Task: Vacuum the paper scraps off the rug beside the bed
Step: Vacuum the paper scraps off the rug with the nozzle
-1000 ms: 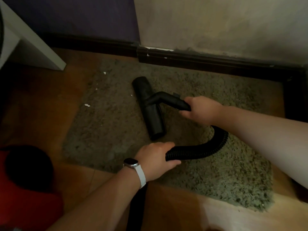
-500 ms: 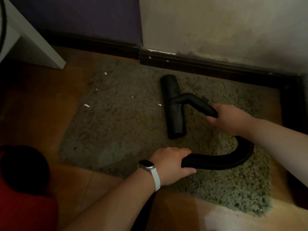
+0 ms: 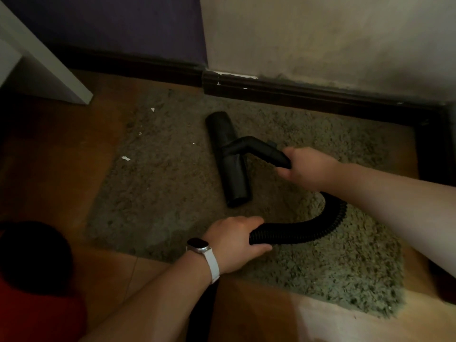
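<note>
The right hand (image 3: 308, 169) has its grip round the neck of the nozzle (image 3: 232, 178), the left hand (image 3: 237, 243) round the hose (image 3: 308, 228). The nozzle lies flat on the rug (image 3: 160, 198). The scraps (image 3: 125, 158) lie left of it, near the rug's edge. A slow, flat slide leftward, with some hose slack, would probably work best.

blk nozzle (image 3: 228, 159), olive rug (image 3: 320, 262), wht scraps (image 3: 125, 158)

dim, warm | dark corners | soft blur | wide-angle edge bending
</note>
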Tool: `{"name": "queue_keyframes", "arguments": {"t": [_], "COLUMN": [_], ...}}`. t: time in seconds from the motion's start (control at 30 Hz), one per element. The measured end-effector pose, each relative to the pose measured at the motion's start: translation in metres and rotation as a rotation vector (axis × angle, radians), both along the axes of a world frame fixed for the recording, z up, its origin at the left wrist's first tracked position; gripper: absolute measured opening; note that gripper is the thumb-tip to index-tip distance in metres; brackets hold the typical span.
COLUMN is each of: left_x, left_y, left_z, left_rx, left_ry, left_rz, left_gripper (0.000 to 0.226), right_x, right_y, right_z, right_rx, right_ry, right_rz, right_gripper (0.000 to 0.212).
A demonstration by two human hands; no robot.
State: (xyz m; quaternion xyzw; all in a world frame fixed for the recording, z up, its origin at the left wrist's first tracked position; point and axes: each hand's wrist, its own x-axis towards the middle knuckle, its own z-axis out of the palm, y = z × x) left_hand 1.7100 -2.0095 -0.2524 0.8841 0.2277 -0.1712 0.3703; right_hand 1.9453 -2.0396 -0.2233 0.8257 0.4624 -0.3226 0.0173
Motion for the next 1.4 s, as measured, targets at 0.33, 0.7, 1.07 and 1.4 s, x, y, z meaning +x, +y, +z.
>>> {"name": "queue_keyframes", "arguments": {"t": [0.33,0.7,1.07,1.4], "left_x": [-0.007,0.010,-0.019,-0.049], "left_y": [0.007,0.000,0.005,0.004], "left_z": [-0.004,-0.001,0.008,0.021], "left_rx": [0.021,-0.071,0.023,0.080], "left_ry": [0.013,-0.006,-0.006,0.027], "left_rz": [0.023,0.039,0.084,0.212], "left_gripper": [0.040,0.036,0.043,0.044], "right_x": [-0.006,0.023,-0.010,-0.046], "right_y": [0.009,0.000,0.023,0.042], "right_z": [-0.009,-0.011,0.002,-0.010], "right_rx": [0.025,0.068,0.077,0.061], "right_ry": [0.040,0.050,0.079,0.123], "right_rz": [0.041,-0.154,0.105,0.261], "right_gripper": [0.023,0.021,0.026,0.031]}}
